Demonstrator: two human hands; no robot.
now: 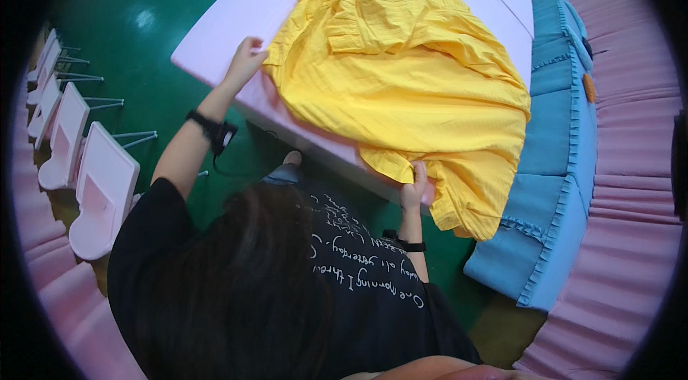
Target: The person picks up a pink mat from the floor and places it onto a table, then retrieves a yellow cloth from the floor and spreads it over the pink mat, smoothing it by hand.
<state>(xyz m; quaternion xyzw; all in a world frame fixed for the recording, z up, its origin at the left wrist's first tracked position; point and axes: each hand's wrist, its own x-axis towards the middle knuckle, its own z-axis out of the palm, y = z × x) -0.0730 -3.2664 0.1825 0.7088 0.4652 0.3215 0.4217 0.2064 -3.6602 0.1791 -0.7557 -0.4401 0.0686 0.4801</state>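
A yellow shirt [408, 86] lies spread and rumpled over a pale pink counter [236, 14], covering most of its near end. Its long axis runs on a slant, from the collar end at the far side of the counter down toward the near right corner, where the hem spills over the edge and hangs in front of a blue ruffled cover [552, 186]. The cloth is ribbed with fine stripes and bunched in several folds, so its outline is uneven; one folded part near the far end looks like a sleeve or a collar, though I cannot tell which. The left hand [246, 57] is stretched out across the counter with the fingers curled on the shirt's left edge, pinching a bit of the cloth there. The right hand [413, 190] is at the near edge of the counter, fingers pointing up and closed around the lower hem, the thumb tucked under the fabric. Both wrists wear a dark band [211, 125], and the person is in a black top. Off to the left, on the shiny green floor [143, 14], stands a row of small white chairs [100, 186], well apart from the counter. Pink pleated fabric [631, 165] runs along the right side, beyond the blue cover.
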